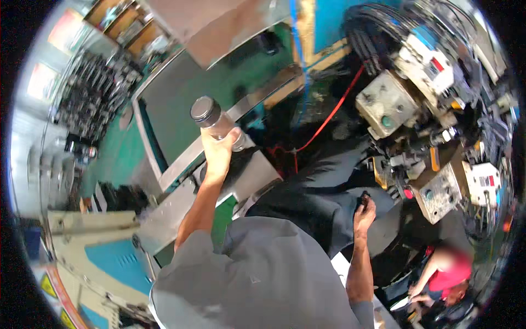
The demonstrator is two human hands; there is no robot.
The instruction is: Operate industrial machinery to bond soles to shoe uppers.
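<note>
My left hand is wrapped round a clear drinking bottle with a dark, metallic-looking lid. The bottle is tilted, its lid end toward the far left, in front of the green-topped bench. My right hand is closed beside my dark trousers. At its fingertips shows a small dark thing, too small to name. Its fingers are partly in shadow.
A metal-edged bench with a green surface stands ahead. Control boxes and bundled black cables crowd the right. A red cable runs down past the bench. A person in red works at the lower right.
</note>
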